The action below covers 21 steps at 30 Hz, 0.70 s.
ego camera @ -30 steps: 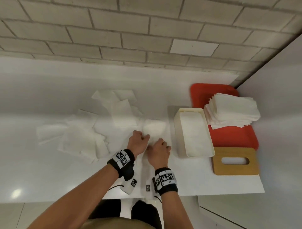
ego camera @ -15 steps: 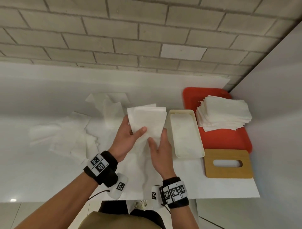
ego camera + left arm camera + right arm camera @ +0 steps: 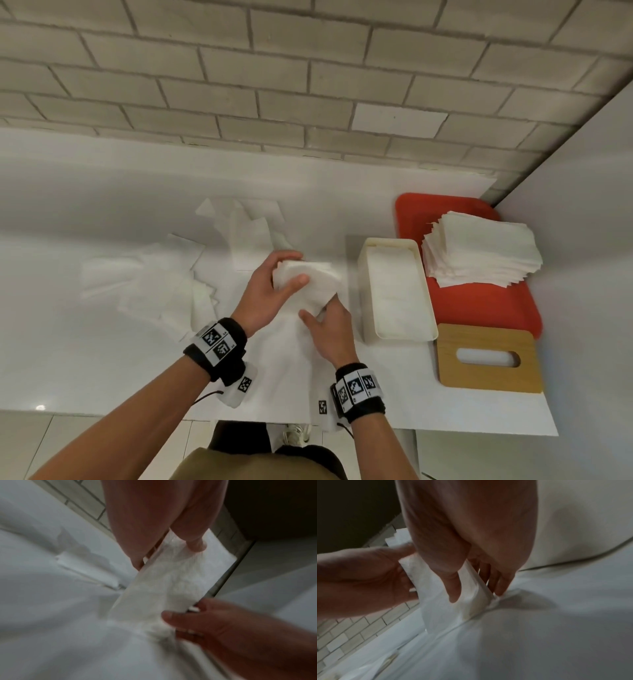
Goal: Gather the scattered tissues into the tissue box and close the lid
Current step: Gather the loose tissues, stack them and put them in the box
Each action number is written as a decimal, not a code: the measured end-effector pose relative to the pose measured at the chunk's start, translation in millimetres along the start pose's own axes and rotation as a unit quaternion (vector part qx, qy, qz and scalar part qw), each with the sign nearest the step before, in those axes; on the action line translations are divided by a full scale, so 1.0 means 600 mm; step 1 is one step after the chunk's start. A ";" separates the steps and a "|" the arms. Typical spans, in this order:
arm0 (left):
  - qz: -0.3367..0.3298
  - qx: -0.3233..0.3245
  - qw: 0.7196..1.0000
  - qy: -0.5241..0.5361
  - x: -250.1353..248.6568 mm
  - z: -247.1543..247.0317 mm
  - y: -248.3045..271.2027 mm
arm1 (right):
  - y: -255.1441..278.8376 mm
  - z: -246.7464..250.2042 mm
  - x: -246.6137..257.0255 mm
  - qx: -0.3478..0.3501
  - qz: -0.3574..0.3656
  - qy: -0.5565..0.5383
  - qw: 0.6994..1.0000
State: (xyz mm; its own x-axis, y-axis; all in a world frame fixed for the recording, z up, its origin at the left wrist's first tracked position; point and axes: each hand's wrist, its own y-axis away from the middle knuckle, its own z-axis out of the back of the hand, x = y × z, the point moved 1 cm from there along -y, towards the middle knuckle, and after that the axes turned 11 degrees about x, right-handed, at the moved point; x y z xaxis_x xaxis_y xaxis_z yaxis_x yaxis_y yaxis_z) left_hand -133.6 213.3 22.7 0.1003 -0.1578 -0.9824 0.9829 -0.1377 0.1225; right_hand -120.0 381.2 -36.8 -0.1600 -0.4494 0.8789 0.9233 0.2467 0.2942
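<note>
A small stack of white tissues (image 3: pixel 317 286) stands on its edge on the white table, just left of the open cream tissue box (image 3: pixel 363 274). My left hand (image 3: pixel 289 270) grips the stack's top, thumb in front (image 3: pixel 195 545), fingers behind. My right hand (image 3: pixel 322 310) pinches its lower edge between thumb (image 3: pixel 453 591) and fingers (image 3: pixel 500 588). The box has white tissue inside it. The wooden lid (image 3: pixel 486 359) with its slot lies flat in front of the box. Several loose tissues (image 3: pixel 154 284) are scattered to the left, and more tissues (image 3: pixel 251 236) lie behind my hands.
A red tray (image 3: pixel 479 310) to the right of the box carries a tall pile of tissues (image 3: pixel 479 253). A brick wall runs behind the table and a white wall closes the right side. The table's front edge is close to my wrists.
My hands gathered tissues flat on the table, lifted them upright as a stack, and now hold the stack lower, on its edge, with my left hand over its top.
</note>
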 end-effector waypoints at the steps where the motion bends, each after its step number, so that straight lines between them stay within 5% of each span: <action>1: 0.028 0.012 1.000 -0.009 0.016 -0.002 -0.002 | -0.004 -0.002 -0.003 -0.001 -0.013 0.003 1.000; 7: 0.060 0.025 0.997 -0.032 0.020 0.001 -0.013 | -0.009 0.007 0.023 -0.012 0.016 0.003 1.000; 13: 0.056 0.060 0.994 0.077 -0.052 -0.015 -0.026 | 0.013 0.033 0.078 0.009 0.047 -0.050 0.998; 21: 0.135 0.125 0.956 0.230 -0.138 -0.083 -0.069 | 0.085 0.130 0.089 -0.076 0.071 -0.167 0.980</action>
State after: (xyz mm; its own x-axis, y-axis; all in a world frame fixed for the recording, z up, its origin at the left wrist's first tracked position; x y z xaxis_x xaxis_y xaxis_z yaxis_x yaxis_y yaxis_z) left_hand -175.1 280.8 91.7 0.4592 0.2171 -0.8614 0.8496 -0.3904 0.3546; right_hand -108.5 437.1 54.3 -0.1087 -0.1077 0.9882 0.9820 0.1431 0.1236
